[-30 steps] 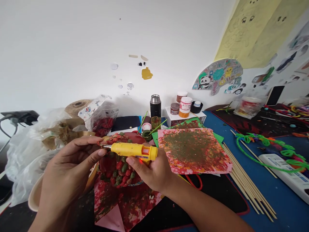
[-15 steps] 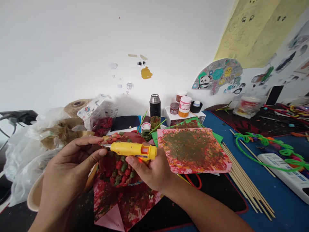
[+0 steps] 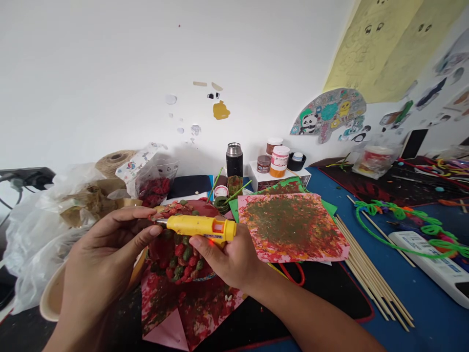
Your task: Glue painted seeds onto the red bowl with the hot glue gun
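Observation:
My right hand (image 3: 230, 254) is wrapped round a yellow hot glue gun (image 3: 194, 227), whose lit red light shows near my thumb. Its metal nozzle points left at the fingertips of my left hand (image 3: 106, 244). Those fingers are closed in a pinch on a small reddish piece (image 3: 153, 216), mostly hidden by them. Below the glue gun sits a round dark-red craft piece (image 3: 161, 249), covered partly with red and green lumps (image 3: 183, 259). Both hands partly hide it. Under it lies paint-smeared pink paper (image 3: 198, 322).
More paint-covered paper (image 3: 293, 225) lies to the right, beside wooden sticks (image 3: 373, 274) and a white power strip (image 3: 432, 264). Behind stand a black flask (image 3: 234, 161) and paint jars (image 3: 280, 159). Plastic bags (image 3: 32, 234) and a bowl (image 3: 49, 293) are at left.
The view has shifted very slightly. Both hands and the glue gun keep nearly the same position, nozzle still at the left fingertips.

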Demonstrator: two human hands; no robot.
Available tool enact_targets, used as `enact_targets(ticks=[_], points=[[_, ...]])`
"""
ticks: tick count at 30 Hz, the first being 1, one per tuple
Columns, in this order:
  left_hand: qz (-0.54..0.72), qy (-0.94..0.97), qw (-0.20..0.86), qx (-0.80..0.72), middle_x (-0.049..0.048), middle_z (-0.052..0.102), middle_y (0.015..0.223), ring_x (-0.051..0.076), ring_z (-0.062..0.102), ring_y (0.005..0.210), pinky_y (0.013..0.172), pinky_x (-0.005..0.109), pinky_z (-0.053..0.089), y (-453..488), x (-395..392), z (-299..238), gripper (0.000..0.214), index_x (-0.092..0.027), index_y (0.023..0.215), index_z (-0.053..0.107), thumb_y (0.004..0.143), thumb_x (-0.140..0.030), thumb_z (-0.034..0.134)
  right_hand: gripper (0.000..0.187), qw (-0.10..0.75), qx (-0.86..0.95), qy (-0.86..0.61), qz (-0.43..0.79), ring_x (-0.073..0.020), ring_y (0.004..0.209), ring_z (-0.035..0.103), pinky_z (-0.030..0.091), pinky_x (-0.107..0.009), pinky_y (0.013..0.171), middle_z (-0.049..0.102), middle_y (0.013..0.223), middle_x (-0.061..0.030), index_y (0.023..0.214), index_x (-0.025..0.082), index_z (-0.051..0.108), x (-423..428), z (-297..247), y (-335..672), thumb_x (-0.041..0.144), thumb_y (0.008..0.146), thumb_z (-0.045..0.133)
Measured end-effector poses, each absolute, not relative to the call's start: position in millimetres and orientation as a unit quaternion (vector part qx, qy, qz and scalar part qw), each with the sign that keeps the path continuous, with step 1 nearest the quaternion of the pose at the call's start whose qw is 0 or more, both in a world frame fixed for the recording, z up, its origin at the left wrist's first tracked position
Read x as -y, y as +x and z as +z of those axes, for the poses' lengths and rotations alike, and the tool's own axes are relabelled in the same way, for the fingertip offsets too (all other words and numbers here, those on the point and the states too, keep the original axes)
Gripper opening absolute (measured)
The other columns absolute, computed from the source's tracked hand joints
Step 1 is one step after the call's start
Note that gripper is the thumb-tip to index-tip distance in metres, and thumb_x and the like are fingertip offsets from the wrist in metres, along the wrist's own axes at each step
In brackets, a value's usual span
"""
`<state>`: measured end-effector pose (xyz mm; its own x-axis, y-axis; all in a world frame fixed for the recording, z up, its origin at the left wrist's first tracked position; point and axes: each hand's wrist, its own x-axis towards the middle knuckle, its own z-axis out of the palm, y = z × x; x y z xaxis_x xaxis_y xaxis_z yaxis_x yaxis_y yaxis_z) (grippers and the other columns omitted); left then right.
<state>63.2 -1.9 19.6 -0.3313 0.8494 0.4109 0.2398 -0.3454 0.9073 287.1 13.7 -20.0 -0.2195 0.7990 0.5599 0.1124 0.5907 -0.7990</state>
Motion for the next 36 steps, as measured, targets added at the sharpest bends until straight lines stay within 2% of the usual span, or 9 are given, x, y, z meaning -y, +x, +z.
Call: enact_targets(ticks=[4,9,14,16,21,26,31,36], points=[[0.628,0.529,0.24,-0.518,0.0005,0.09,0.108,0.022,0.085,0.101,0.093,0.026,0.071,62,3,18,0.046,-0.032,0.105,0.086,0.07,-0.053,0.106,0.038,0.552,0.7,-0.307,0.335,-0.0241,0.083,0.085,0.069,-0.035,0.086,0.088,0.092,-0.0076,0.1,0.023,0.085,-14,-19,287,0.058,0.11,0.074],[0.623,0.529,0.233,-0.527,0.0018,0.09,0.108,0.022,0.085,0.099,0.089,0.026,0.071,59,2,16,0.048,-0.03,0.108,0.086,0.07,-0.052,0.105,0.041,0.566,0.703,-0.293,0.317,-0.0241,0.08,0.086,0.068,-0.036,0.085,0.087,0.087,-0.0079,0.1,0.021,0.086,-15,-19,286,0.057,0.112,0.072],[0.632,0.52,0.221,-0.53,0.002,0.09,0.107,0.023,0.086,0.098,0.087,0.028,0.073,60,1,16,0.051,-0.03,0.107,0.086,0.067,-0.055,0.106,0.039,0.579,0.694,-0.29,0.314,-0.0191,0.064,0.077,0.062,-0.03,0.067,0.081,0.075,-0.0043,0.098,0.019,0.088,-13,-17,287,0.054,0.111,0.074],[0.637,0.517,0.213,-0.531,0.002,0.09,0.104,0.023,0.086,0.095,0.086,0.028,0.073,61,0,16,0.053,-0.029,0.104,0.086,0.065,-0.058,0.106,0.04,0.578,0.694,-0.291,0.315,-0.0186,0.062,0.076,0.06,-0.029,0.063,0.08,0.074,-0.0038,0.099,0.019,0.088,-13,-16,287,0.054,0.11,0.074],[0.637,0.517,0.203,-0.535,0.0035,0.09,0.104,0.025,0.086,0.095,0.085,0.033,0.075,62,1,17,0.05,-0.028,0.102,0.086,0.065,-0.056,0.106,0.045,0.569,0.699,-0.306,0.305,-0.0214,0.07,0.082,0.064,-0.031,0.07,0.083,0.078,-0.0067,0.1,0.017,0.089,-14,-17,287,0.058,0.111,0.072],[0.634,0.511,0.21,-0.541,0.0035,0.091,0.105,0.025,0.087,0.096,0.087,0.033,0.075,65,4,20,0.052,-0.029,0.103,0.087,0.064,-0.058,0.106,0.048,0.563,0.706,-0.306,0.301,-0.0242,0.083,0.087,0.068,-0.033,0.083,0.088,0.088,-0.0091,0.109,0.018,0.09,-15,-20,287,0.06,0.113,0.069],[0.636,0.494,0.208,-0.556,0.0026,0.091,0.105,0.024,0.085,0.097,0.09,0.033,0.074,74,10,27,0.055,-0.03,0.105,0.088,0.062,-0.061,0.106,0.051,0.557,0.712,-0.312,0.292,-0.0236,0.079,0.086,0.068,-0.033,0.081,0.087,0.085,-0.0086,0.108,0.017,0.09,-15,-20,288,0.063,0.114,0.066],[0.634,0.485,0.207,-0.565,0.0017,0.091,0.105,0.023,0.085,0.098,0.094,0.031,0.073,77,12,28,0.054,-0.031,0.104,0.088,0.062,-0.061,0.105,0.045,0.561,0.712,-0.304,0.294,-0.0229,0.084,0.087,0.068,-0.032,0.083,0.089,0.089,-0.0064,0.111,0.021,0.09,-15,-19,288,0.06,0.114,0.067]])
